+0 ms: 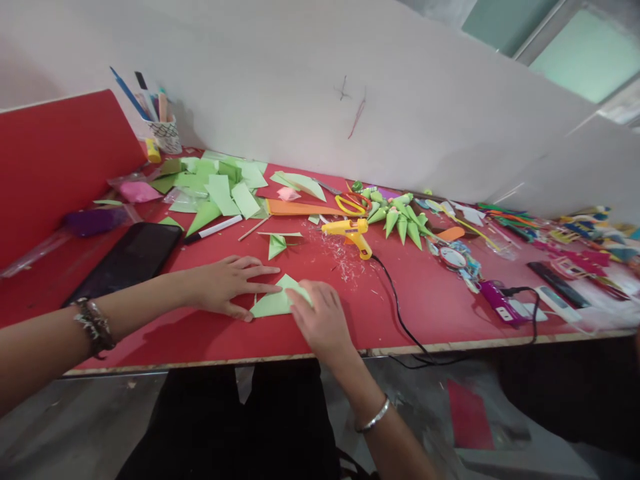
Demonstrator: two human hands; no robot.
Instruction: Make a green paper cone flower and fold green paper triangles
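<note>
A piece of light green folded paper (273,305) lies flat on the red table near its front edge. My left hand (227,287) rests at the paper's left side with its fingers spread, the fingertips touching or close to it. On the right side, my right hand (320,317) presses down on the paper with bent fingers held together; its fingertips partly cover the paper's right end. Just beyond the hands sits a small folded green paper piece (277,247). A yellow hot glue gun (350,233) lies behind my right hand, among white scraps.
Green paper pieces (220,190) pile up at the back left. A black phone (133,257) and a marker (214,229) lie left. Scissors (350,203) and green paper cones (400,217) are behind the glue gun. Its black cable (395,293) runs over the front edge. A purple power adapter (500,303) stands right.
</note>
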